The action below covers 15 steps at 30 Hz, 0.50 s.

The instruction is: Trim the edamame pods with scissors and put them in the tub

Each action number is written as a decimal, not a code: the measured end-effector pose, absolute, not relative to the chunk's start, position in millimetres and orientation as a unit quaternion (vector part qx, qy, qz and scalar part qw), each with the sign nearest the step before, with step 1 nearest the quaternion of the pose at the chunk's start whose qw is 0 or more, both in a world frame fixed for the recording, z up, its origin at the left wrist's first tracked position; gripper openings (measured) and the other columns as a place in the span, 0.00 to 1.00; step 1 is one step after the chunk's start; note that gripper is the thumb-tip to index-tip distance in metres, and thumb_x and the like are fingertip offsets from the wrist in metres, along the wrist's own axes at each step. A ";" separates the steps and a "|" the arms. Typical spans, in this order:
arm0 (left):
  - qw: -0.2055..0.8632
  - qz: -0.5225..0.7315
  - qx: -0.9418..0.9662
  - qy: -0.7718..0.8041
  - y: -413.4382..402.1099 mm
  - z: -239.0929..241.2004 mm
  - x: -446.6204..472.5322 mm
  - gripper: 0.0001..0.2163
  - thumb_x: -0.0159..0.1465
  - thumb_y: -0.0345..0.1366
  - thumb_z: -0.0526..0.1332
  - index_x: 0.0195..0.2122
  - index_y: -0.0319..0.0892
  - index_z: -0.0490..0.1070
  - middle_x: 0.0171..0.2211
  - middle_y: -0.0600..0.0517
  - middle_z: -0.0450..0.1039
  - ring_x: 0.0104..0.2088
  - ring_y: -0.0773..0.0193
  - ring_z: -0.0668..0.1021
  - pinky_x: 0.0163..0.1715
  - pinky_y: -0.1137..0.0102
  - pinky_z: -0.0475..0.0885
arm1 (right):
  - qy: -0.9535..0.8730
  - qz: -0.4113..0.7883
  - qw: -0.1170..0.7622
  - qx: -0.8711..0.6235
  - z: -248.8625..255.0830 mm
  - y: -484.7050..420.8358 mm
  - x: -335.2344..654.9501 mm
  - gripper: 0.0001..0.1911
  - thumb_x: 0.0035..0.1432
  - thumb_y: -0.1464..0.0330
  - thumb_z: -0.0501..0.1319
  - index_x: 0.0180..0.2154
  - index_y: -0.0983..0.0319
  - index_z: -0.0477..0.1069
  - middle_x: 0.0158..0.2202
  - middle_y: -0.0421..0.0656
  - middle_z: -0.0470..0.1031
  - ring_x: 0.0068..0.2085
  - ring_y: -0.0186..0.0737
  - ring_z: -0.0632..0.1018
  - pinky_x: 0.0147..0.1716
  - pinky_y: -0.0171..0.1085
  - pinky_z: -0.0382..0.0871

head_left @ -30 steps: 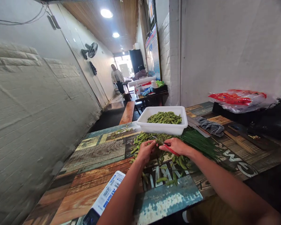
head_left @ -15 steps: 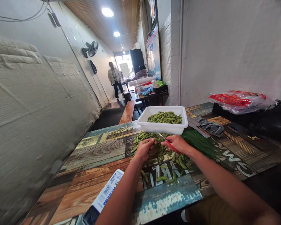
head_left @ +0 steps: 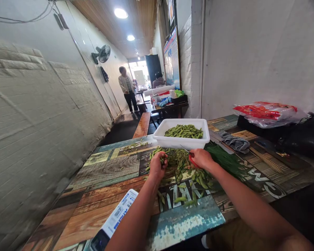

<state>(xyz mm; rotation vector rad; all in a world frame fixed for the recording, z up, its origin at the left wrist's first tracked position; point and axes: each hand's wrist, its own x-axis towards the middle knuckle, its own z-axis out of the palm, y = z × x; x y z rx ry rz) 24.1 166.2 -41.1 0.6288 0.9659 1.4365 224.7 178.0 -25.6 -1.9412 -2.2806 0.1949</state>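
Observation:
My right hand (head_left: pixel 202 159) is closed around red-handled scissors (head_left: pixel 192 160), their thin blades pointing up and left over the pile. My left hand (head_left: pixel 157 166) is curled at the left side of the heap of edamame pods (head_left: pixel 181 160), with green pod showing between thumb and fingers. How many pods it holds is hidden. Beyond both hands stands a white plastic tub (head_left: pixel 181 143) with many trimmed-looking pods (head_left: pixel 183 131) in it. A few loose pods (head_left: pixel 181 199) lie nearer to me on the patterned table (head_left: pixel 110 188).
Long green stalks (head_left: pixel 223 161), a knife (head_left: pixel 219 139), a grey cloth (head_left: pixel 234 142) and thin sticks (head_left: pixel 267 158) lie to the right. A white-and-blue box (head_left: pixel 122 209) sits by my left forearm. A person (head_left: pixel 127 89) stands in the aisle beyond; another sits farther back.
My left hand has moved left and away from the scissors, into the pods. My right hand has shifted slightly right with the scissors. The standing person has turned.

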 end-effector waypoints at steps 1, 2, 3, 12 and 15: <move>0.602 0.615 0.287 0.421 165.7 -42.7 26.0 0.12 0.44 0.35 0.59 0.31 0.39 0.64 0.23 0.55 0.66 0.15 0.74 0.63 0.14 0.78 0.48 | -0.753 0.065 0.071 -0.650 -24.6 179.4 227.2 0.15 0.59 0.69 0.52 0.40 0.61 0.77 0.40 0.51 0.80 0.41 0.45 0.79 0.32 0.34 0.64; 0.595 0.607 0.302 0.432 165.1 -44.8 28.9 0.11 0.44 0.36 0.59 0.30 0.40 0.65 0.24 0.55 0.67 0.15 0.73 0.63 0.14 0.77 0.48 | -0.750 0.067 0.072 -0.654 -24.0 180.6 229.3 0.15 0.59 0.69 0.53 0.40 0.61 0.77 0.40 0.50 0.80 0.41 0.45 0.79 0.32 0.33 0.64; 0.580 0.596 0.323 0.452 164.6 -47.1 32.9 0.10 0.46 0.37 0.59 0.29 0.40 0.65 0.23 0.55 0.67 0.15 0.73 0.62 0.14 0.77 0.48 | -0.748 0.069 0.073 -0.656 -23.6 181.7 231.0 0.14 0.59 0.68 0.53 0.40 0.61 0.77 0.39 0.50 0.80 0.41 0.44 0.79 0.32 0.33 0.64; 0.163 0.198 0.754 0.605 159.1 -40.9 96.9 0.07 0.57 0.29 0.60 0.32 0.37 0.78 0.35 0.38 0.76 0.39 0.49 0.78 0.38 0.65 0.68 | -0.731 0.059 0.081 -0.675 -23.4 182.0 234.7 0.15 0.60 0.66 0.53 0.40 0.61 0.77 0.40 0.50 0.80 0.40 0.43 0.79 0.31 0.34 0.63; 0.119 0.125 0.729 0.662 163.1 -36.8 112.6 0.11 0.59 0.27 0.56 0.35 0.31 0.78 0.36 0.30 0.75 0.40 0.43 0.78 0.35 0.63 0.69 | -0.730 0.054 0.090 -0.675 -23.0 180.1 234.1 0.15 0.60 0.67 0.52 0.39 0.61 0.77 0.39 0.50 0.80 0.39 0.44 0.79 0.30 0.34 0.62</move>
